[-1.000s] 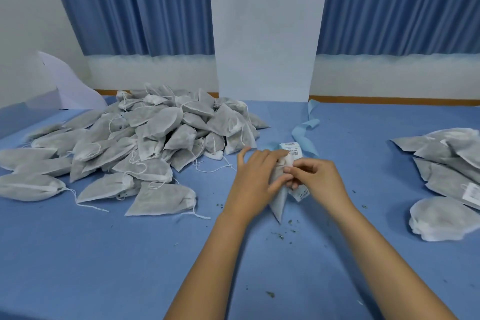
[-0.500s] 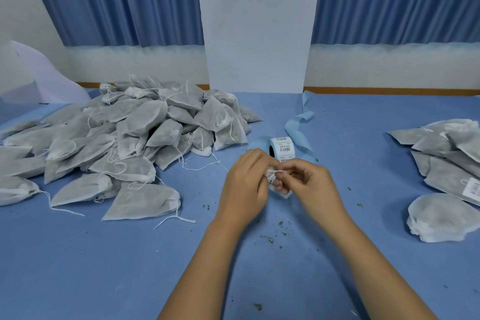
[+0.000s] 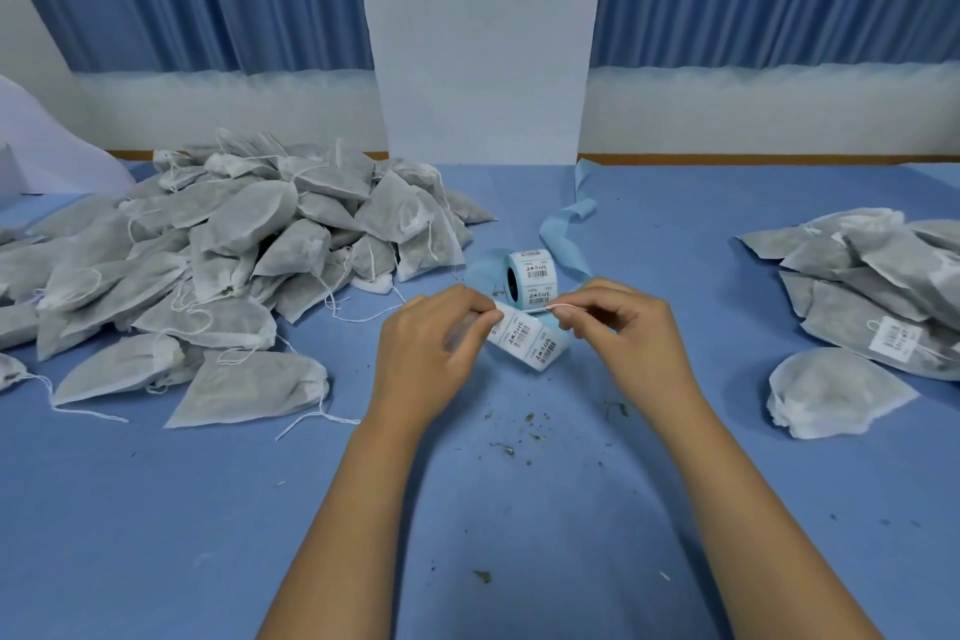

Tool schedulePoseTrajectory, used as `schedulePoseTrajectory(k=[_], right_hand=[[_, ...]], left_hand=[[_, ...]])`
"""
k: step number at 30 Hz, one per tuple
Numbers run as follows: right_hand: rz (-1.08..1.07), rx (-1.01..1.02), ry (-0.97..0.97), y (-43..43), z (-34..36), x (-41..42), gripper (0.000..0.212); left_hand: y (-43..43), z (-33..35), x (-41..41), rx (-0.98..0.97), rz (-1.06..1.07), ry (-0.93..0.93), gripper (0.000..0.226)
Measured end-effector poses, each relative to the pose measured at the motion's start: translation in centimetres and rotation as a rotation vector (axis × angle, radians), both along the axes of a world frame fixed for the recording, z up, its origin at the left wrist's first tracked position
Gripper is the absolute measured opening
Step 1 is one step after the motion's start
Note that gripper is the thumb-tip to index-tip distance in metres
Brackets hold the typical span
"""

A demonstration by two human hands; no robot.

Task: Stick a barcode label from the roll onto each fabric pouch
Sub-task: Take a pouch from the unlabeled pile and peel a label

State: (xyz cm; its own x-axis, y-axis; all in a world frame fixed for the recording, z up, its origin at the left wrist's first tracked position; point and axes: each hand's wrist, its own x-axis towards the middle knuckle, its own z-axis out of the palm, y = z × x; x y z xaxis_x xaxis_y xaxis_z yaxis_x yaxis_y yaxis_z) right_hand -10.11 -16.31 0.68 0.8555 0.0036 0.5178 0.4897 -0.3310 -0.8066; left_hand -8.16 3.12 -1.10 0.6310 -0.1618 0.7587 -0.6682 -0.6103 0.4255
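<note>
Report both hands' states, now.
Left hand: closed, pinching the label strip.
Right hand: closed, pinching a white drawstring.

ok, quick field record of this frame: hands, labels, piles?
left hand: pinches label strip at its left end
right hand: pinches string above strip
roll: on its rim on table, behind hands
left pile: pouches, no labels visible
right pile: fewer pouches, one label showing
crumbs: near hands
</note>
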Motion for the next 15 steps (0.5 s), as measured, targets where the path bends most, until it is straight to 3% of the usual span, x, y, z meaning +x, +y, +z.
schedulePoseTrajectory(k=[11, 15], right_hand=[[-0.028, 0.086, 0.251, 0.30, -0.76, 0.66, 0.028], [-0.083, -0.062, 0.233, 0.00, -0.79, 0.82, 0.017]], left_hand=[[-0.02, -0.18, 0.47, 0.104, 0.041, 0.040, 0.013], [0.12, -0.23, 0.51, 0.106, 0.071, 0.064, 0.013]])
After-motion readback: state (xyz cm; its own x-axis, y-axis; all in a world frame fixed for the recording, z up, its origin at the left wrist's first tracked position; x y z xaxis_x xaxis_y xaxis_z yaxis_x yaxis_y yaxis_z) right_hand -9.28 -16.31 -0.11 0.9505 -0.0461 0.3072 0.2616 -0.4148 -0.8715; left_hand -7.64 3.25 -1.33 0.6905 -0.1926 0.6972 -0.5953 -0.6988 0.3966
